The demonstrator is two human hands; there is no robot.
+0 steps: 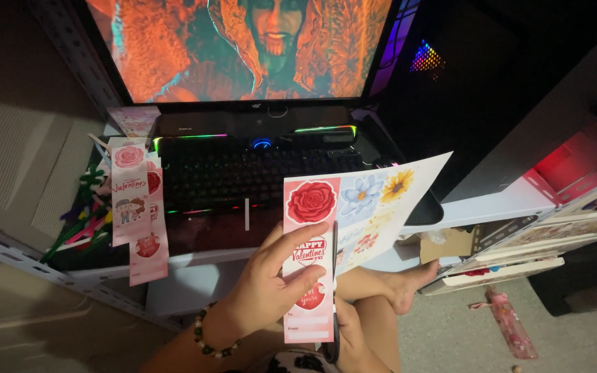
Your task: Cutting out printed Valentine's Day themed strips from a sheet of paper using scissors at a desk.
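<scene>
My left hand point(271, 280) grips a printed paper sheet point(367, 207) by its left strip, a pink card panel with a red rose and hearts. The rest of the sheet, with blue and yellow flower pictures, fans out to the right. My right hand point(350, 342) sits low behind the sheet, closed on dark scissors point(334, 290) whose blades run up the line between the pink strip and the flower part. A beaded bracelet circles my left wrist.
Cut pink card strips point(136, 207) lie on the desk's left edge beside colourful pipe cleaners point(84, 221). A dark backlit keyboard point(250, 176) and a lit monitor point(243, 48) are ahead. Stacked papers on a white shelf point(519, 242) sit right; a pink packet point(513, 324) lies on the floor.
</scene>
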